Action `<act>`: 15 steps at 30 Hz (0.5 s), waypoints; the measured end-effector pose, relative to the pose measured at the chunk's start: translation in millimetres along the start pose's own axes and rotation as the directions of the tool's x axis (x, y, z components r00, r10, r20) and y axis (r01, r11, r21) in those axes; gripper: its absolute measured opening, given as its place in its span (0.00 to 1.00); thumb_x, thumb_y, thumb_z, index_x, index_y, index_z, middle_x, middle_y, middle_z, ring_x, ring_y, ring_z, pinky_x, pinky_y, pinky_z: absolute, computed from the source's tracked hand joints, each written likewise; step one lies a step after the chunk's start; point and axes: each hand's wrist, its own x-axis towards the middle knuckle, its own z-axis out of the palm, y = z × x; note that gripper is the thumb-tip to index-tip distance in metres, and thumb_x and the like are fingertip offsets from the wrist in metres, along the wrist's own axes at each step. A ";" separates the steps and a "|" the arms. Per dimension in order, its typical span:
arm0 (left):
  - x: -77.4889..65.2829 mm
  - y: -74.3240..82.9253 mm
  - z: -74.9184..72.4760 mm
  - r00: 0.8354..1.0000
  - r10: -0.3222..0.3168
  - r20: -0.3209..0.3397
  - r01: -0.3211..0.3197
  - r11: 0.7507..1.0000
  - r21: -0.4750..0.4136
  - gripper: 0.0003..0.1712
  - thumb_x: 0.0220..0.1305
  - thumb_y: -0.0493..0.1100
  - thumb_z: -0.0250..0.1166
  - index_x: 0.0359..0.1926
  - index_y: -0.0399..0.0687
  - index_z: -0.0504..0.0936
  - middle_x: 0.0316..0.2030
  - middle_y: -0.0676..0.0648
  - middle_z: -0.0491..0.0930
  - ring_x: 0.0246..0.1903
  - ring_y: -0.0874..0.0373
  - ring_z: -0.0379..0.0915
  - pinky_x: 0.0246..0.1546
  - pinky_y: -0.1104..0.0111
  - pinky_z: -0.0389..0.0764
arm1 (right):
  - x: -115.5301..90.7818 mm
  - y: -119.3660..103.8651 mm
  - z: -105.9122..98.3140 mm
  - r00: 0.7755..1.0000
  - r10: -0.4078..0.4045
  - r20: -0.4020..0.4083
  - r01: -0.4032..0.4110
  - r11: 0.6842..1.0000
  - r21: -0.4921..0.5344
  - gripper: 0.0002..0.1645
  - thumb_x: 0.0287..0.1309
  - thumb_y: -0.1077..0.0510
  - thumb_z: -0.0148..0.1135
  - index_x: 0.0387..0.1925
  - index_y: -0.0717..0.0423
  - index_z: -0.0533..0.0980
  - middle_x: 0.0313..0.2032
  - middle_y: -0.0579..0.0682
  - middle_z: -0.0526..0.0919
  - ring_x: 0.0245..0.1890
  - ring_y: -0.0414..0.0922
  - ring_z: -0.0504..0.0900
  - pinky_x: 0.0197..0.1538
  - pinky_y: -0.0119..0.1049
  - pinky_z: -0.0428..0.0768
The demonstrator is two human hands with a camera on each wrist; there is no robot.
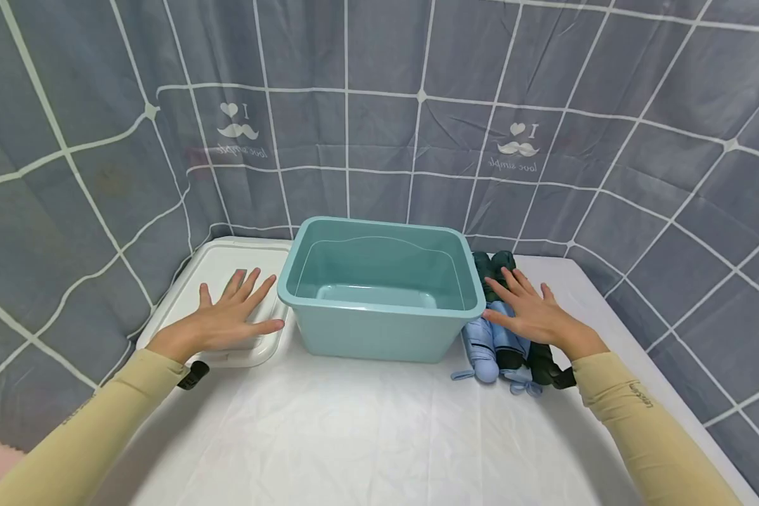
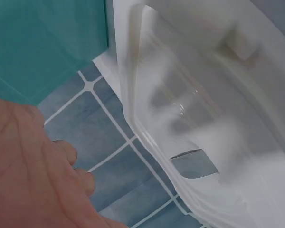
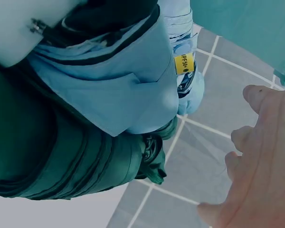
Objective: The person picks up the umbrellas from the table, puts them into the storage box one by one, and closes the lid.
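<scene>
A teal bin (image 1: 379, 334) is set upright on the white tabletop (image 1: 329, 436), with a white lid (image 1: 218, 258) laid at its nine o'clock and folded umbrellas (image 1: 478, 348) in blue and dark green placed side by side between its three and four o'clock. The left hand (image 1: 226, 320) is held over the lid and the right hand (image 1: 536, 316) over the umbrellas, the fingers of each grip spread apart. The bin is backed at twelve o'clock by a grey curtain (image 1: 379, 133) with white gridlines.

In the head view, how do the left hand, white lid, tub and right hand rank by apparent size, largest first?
1. Tub
2. White lid
3. Left hand and right hand: too alike to rank
</scene>
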 end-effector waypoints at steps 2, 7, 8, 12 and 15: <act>0.9 -0.3 -0.7 1.000 0.002 -0.009 -0.002 1.000 -0.006 0.57 0.66 0.78 0.48 0.82 0.55 0.38 0.81 0.39 0.31 0.78 0.35 0.22 0.59 0.23 0.25 | 0.4 0.3 0.3 1.000 0.002 0.001 -0.002 1.000 -0.003 0.50 0.68 0.27 0.46 0.81 0.45 0.48 0.80 0.59 0.36 0.80 0.62 0.32 0.69 0.75 0.35; 6.6 -3.1 -4.4 0.998 0.021 -0.064 -0.025 0.998 -0.066 0.56 0.67 0.72 0.55 0.82 0.53 0.41 0.80 0.37 0.33 0.78 0.34 0.26 0.62 0.23 0.34 | 1.3 -2.5 -3.0 0.999 0.003 -0.050 -0.003 1.000 -0.002 0.49 0.67 0.27 0.48 0.79 0.49 0.56 0.78 0.62 0.50 0.76 0.68 0.51 0.66 0.74 0.57; 8.1 -3.5 -5.6 0.996 0.028 -0.079 -0.035 0.996 -0.087 0.55 0.68 0.69 0.57 0.82 0.51 0.42 0.80 0.35 0.35 0.78 0.34 0.27 0.64 0.25 0.37 | 1.6 -3.4 -4.1 0.998 0.003 -0.064 -0.003 1.000 0.005 0.49 0.67 0.27 0.49 0.78 0.50 0.57 0.77 0.63 0.54 0.74 0.68 0.56 0.64 0.73 0.62; 12.8 -1.4 -11.1 0.986 0.031 -0.163 -0.058 0.985 -0.162 0.46 0.71 0.58 0.60 0.79 0.42 0.52 0.77 0.31 0.51 0.76 0.32 0.45 0.69 0.34 0.51 | 3.0 -5.0 -7.1 0.994 0.005 -0.109 0.001 0.998 0.062 0.46 0.69 0.29 0.49 0.76 0.53 0.61 0.70 0.65 0.68 0.67 0.67 0.69 0.61 0.69 0.69; 14.6 3.3 -15.5 0.966 0.005 -0.260 -0.067 0.971 -0.230 0.38 0.73 0.51 0.58 0.76 0.39 0.60 0.71 0.32 0.66 0.68 0.32 0.64 0.65 0.40 0.64 | 3.9 -5.2 -7.8 0.992 0.001 -0.129 0.012 0.995 0.104 0.44 0.70 0.32 0.51 0.74 0.56 0.64 0.65 0.65 0.75 0.63 0.64 0.75 0.61 0.66 0.71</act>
